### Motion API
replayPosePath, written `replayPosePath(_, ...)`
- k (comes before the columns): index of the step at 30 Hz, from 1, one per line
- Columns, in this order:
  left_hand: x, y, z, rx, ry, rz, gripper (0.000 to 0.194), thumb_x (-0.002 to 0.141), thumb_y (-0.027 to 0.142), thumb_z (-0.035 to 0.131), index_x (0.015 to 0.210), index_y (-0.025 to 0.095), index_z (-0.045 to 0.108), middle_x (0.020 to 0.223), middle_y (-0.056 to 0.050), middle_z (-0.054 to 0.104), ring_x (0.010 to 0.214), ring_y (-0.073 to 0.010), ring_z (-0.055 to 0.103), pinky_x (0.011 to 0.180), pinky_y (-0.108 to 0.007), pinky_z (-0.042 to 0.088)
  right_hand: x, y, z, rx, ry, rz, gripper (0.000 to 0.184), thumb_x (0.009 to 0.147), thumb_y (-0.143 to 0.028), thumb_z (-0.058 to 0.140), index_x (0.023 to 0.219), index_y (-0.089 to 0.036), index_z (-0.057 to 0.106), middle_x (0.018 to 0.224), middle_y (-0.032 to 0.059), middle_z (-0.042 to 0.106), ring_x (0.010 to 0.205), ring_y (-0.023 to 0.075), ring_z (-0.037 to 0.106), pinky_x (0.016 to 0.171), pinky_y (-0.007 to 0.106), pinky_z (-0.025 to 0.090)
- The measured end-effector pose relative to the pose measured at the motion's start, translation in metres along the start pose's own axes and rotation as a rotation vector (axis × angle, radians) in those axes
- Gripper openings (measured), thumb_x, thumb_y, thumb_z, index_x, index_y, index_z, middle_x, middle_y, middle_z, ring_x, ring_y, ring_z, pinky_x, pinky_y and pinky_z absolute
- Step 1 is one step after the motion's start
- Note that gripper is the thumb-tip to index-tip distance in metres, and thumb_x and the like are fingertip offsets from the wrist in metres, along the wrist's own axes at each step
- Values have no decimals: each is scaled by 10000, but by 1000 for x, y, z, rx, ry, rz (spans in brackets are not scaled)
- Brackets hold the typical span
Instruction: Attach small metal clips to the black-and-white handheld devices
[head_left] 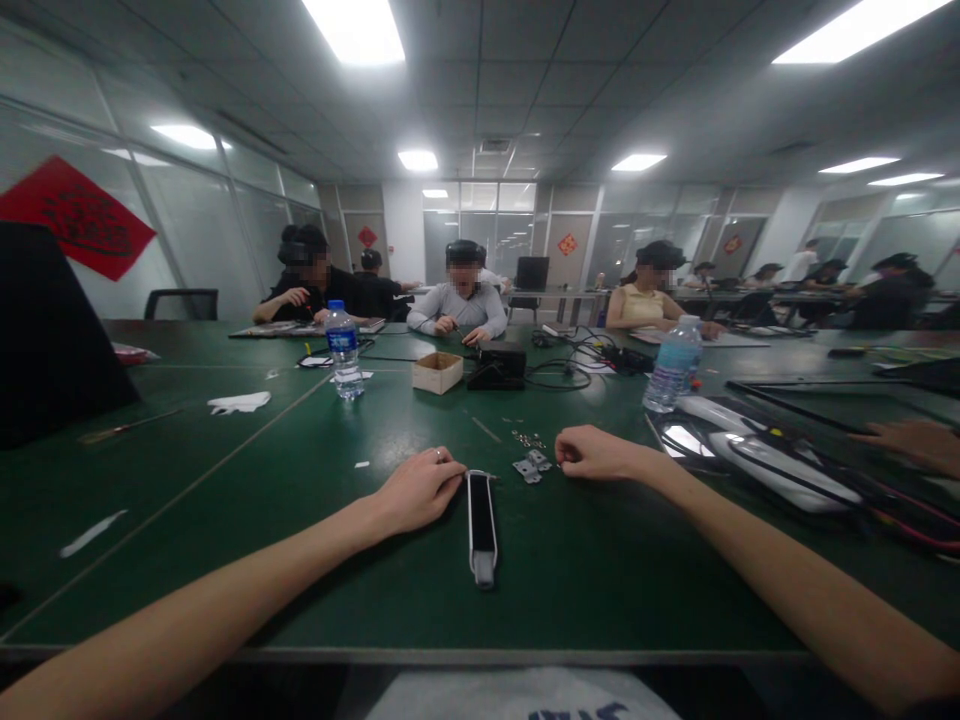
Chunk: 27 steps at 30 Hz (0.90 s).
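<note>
A long, narrow device with a black face, a white rim and a grey end lies on the green table. My left hand, a ring on one finger, has its fingers bent and pressed together at the far end of this device. A thin piece sticks out sideways at that end. To the right, my right hand rests on the table with fingers curled closed; whatever they pinch is hidden. Beside it lie several small grey metal brackets. Just beyond these is a scatter of tiny shiny parts, perhaps screws.
A small open box and a black box with cables stand ahead. Water bottles stand at left and right. White curved housings lie at right, near another person's hand. Several people sit opposite.
</note>
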<state>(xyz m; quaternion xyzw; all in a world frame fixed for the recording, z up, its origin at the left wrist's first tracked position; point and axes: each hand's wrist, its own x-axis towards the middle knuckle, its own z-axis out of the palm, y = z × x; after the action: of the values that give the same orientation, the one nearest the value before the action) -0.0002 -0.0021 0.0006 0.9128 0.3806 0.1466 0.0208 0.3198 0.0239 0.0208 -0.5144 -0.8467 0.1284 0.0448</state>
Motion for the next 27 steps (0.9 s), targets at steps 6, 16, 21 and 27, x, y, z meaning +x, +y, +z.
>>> replayPosePath(6,0,-1,-1,10,-6,-7,299,979,253,415,1117,186,671,1045,-91,627,919,-210,596,826,-325,494,-1,-2,1,34,-50,60,83,771,-240,580,799,-162,585,835,50,632,690,160,550,571,243,394)
replayPosePath(16,-1,1,2,35,4,22,305,975,245,410,1111,189,678,1007,-88,633,907,-211,603,829,-320,491,-4,-43,14,15,301,-261,24,776,-175,601,777,-159,583,829,43,602,734,147,531,675,257,421)
replayPosePath(21,-2,5,1,48,11,55,289,984,251,417,1091,204,682,975,-77,625,874,-204,601,805,-308,480,-1,-69,36,88,384,-328,31,772,-144,616,754,-165,602,827,51,623,765,163,567,709,281,467)
replayPosePath(27,-2,8,-2,67,-14,63,305,982,248,404,1103,205,681,987,-79,626,878,-203,602,788,-307,479,2,-75,44,134,374,-327,19,790,-147,619,772,-153,619,823,57,633,759,165,578,707,285,488)
